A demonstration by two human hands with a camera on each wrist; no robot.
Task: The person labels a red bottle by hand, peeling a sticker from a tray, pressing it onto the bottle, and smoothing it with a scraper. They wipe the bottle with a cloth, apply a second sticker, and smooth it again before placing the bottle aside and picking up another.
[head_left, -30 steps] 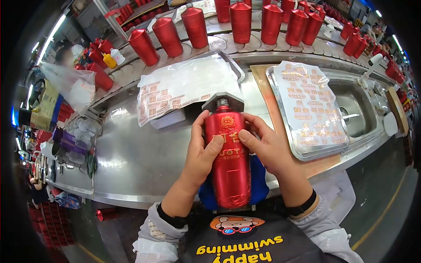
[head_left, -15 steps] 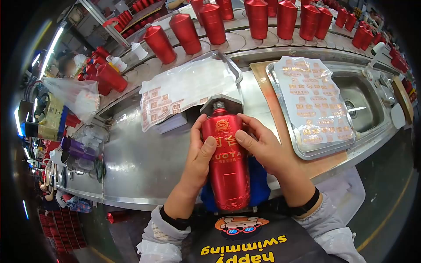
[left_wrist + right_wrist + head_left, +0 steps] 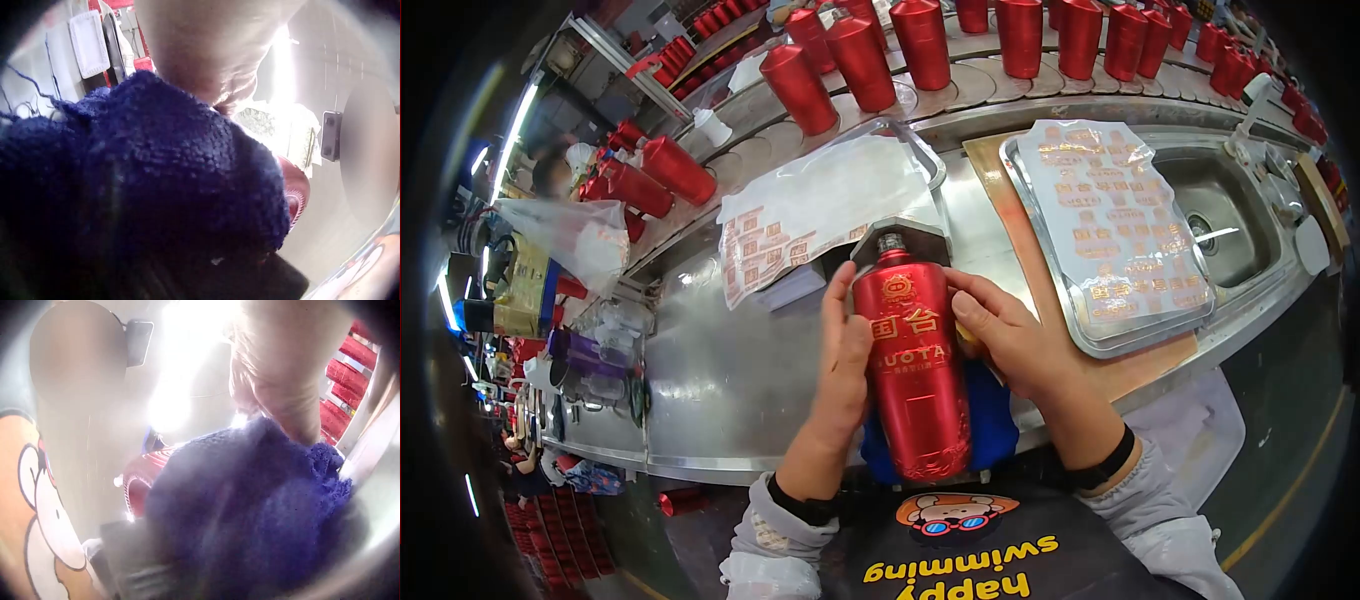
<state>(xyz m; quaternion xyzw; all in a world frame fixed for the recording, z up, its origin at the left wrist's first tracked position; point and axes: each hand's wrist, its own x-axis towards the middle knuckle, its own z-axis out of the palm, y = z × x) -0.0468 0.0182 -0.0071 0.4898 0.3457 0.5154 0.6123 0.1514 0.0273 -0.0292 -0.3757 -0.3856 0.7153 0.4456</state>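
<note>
A red bottle (image 3: 920,380) with gold lettering lies tilted on a blue cloth (image 3: 992,420), its neck against a dark angled rest (image 3: 930,238). My left hand (image 3: 840,365) is along its left side, fingers fairly straight and thumb off the front. The right hand (image 3: 1010,335) holds the right side, fingers reaching behind and thumb at the edge; a small yellowish patch (image 3: 968,340) shows beneath that thumb. Both wrist views are mostly filled by the blue cloth (image 3: 156,169), with the bottle's base (image 3: 140,481) peeking out; the fingertips are hidden there.
A printed sheet (image 3: 830,200) covers a tray at the back left, and another tray (image 3: 1135,345) with a printed sheet stands right, beside a sink (image 3: 1230,230). Several red bottles (image 3: 920,45) stand on the conveyor (image 3: 970,85) behind. A plastic bag (image 3: 585,235) hangs left.
Both thumbs have left the bottle's front for its sides, uncovering more lettering. The left fingers have straightened. The conveyor bottles have shifted right; the held bottle stays on its rest.
</note>
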